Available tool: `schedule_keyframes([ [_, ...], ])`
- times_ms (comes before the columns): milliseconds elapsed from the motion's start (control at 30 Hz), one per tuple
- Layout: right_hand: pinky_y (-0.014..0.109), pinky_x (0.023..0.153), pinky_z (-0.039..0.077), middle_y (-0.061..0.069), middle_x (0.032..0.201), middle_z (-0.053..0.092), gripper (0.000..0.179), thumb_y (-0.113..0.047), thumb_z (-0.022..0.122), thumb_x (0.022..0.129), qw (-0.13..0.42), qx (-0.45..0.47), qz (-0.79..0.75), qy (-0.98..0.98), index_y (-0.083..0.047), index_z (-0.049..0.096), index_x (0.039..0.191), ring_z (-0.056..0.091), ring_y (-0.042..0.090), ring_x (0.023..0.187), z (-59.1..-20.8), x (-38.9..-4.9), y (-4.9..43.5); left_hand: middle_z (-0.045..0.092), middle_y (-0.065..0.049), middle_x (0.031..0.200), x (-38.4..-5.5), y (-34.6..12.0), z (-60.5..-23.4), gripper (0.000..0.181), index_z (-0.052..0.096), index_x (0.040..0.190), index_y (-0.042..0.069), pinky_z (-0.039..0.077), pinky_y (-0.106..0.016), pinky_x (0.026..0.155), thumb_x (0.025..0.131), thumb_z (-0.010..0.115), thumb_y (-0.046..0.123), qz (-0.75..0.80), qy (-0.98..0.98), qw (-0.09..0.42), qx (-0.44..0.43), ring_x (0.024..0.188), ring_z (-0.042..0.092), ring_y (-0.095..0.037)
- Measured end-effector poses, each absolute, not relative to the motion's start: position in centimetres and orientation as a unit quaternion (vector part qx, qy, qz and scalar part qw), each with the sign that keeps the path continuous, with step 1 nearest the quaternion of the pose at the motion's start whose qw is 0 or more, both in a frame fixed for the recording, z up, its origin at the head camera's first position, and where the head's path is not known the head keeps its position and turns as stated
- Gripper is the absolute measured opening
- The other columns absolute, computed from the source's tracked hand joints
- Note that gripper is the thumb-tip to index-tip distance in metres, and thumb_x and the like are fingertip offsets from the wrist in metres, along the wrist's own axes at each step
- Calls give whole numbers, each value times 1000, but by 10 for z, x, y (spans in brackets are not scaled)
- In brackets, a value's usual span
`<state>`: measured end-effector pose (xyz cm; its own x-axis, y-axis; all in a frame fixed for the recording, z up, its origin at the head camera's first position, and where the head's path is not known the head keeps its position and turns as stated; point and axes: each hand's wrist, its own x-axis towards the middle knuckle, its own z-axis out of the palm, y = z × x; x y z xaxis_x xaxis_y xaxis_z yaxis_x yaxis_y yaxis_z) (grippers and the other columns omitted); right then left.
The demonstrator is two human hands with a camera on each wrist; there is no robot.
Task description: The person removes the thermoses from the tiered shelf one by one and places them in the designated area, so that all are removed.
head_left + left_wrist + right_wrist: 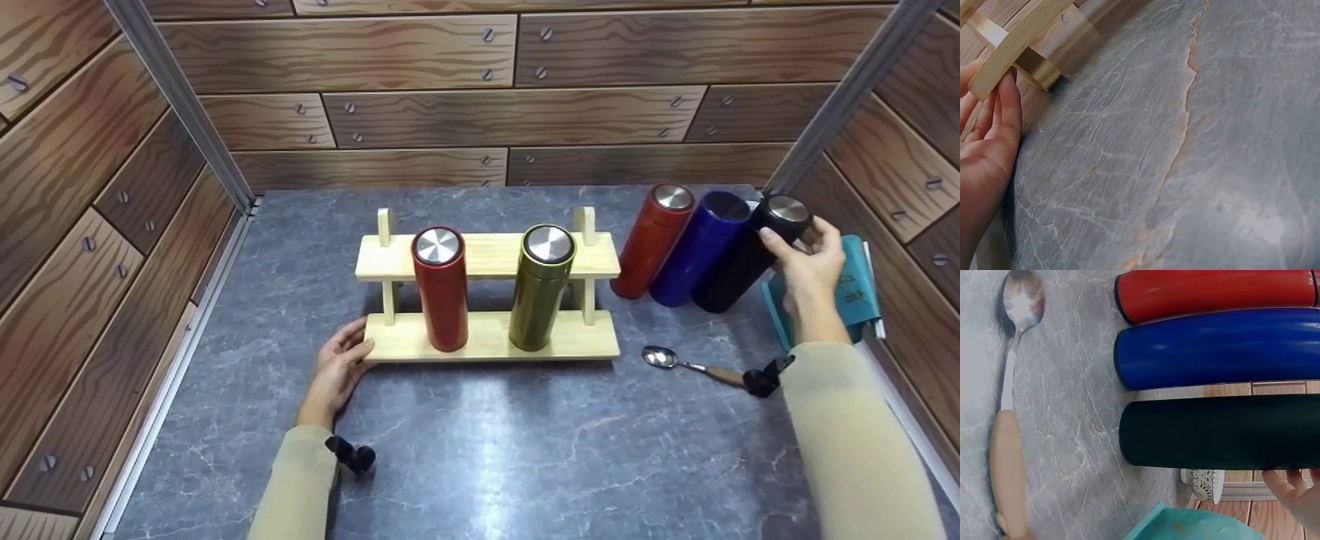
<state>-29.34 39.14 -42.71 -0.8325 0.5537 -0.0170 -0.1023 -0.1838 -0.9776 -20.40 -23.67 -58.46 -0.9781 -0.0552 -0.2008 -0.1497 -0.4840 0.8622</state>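
We count five flasks in all: a red flask [442, 300] and a green flask [541, 300] on the lower shelf of one wooden rack [487, 255] mid-frame, plus a second red flask [652, 244], one blue flask [694, 259] and one black flask [739, 262] in a row on the grey tabletop [480, 442], right of centre. There's also one spoon [705, 367], lying below that row, and one teal item [855, 285] near the right edge. Two hands: the left hand [341, 364] has the rack's lower shelf pinched at its left end, and the right hand [814, 262] is wrapped round the black flask near its top. Now the bits we can't really see: most of the right hand's fingers go behind the black flask, and the right forearm covers part of the teal item, so we can't tell what that is. The right wrist view chops off all three flask tops at its right edge, and some white lacy thing [1207, 485] pokes out from behind the black one, mostly hidden. In the left wrist view we only get one end of the rack, cropped in the upper left corner.
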Motion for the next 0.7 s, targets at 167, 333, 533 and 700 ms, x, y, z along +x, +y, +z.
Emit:
schedule_keyframes([
  [167,18,57,51,1,127,48,77,-6,84,64,197,-195,748,-603,-19,47,130,50,10,99,-428,-291,395,47,-16,127,-205,-237,-585,53,44,135,1,52,-29,69,85,61,-6,854,508,29,-105,96,59,-21],
  [333,19,53,51,0,117,51,81,-11,83,66,185,-191,748,-608,-15,42,136,57,6,86,-434,-282,399,46,-15,129,-205,-237,-585,55,43,135,3,52,-27,66,84,62,-4,854,507,35,-108,93,59,-19],
  [533,23,56,53,3,108,52,70,-12,81,70,179,-184,769,-585,-13,46,131,62,7,79,-444,-267,406,47,-15,128,-204,-236,-586,54,43,135,2,52,-28,66,84,61,-5,856,504,33,-108,92,59,-20],
  [700,26,58,54,1,99,58,60,-9,79,73,162,-169,794,-562,-12,47,123,65,12,74,-449,-257,409,46,-16,129,-205,-237,-585,54,43,135,2,52,-29,69,85,61,-5,856,504,33,-107,94,59,-20],
])
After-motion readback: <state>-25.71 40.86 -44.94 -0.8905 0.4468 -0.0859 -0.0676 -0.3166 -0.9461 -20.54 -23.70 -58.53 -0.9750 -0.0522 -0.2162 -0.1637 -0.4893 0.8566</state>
